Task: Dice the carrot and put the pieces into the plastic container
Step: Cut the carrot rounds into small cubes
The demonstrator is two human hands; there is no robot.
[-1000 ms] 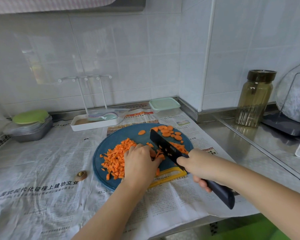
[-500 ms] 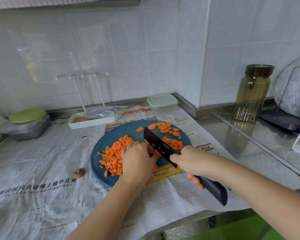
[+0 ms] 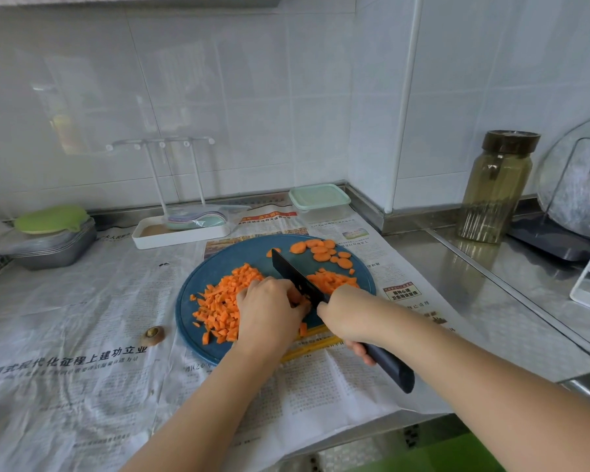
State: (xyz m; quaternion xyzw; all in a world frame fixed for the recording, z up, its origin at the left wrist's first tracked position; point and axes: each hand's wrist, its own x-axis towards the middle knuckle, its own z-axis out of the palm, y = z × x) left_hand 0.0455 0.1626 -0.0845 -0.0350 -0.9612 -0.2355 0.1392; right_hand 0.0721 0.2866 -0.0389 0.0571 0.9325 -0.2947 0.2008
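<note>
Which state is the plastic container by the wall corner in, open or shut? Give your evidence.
Shut: a pale green lid sits flat on top of the clear plastic container.

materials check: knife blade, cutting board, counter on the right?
Knife blade: matte black with no glint; probably coated steel or ceramic, can't tell which.
Cutting board: even matte blue with a thin rim; looks like plastic.
Counter: brushed stainless steel, judging by its grey sheen and the blurred reflection of the jar.
</note>
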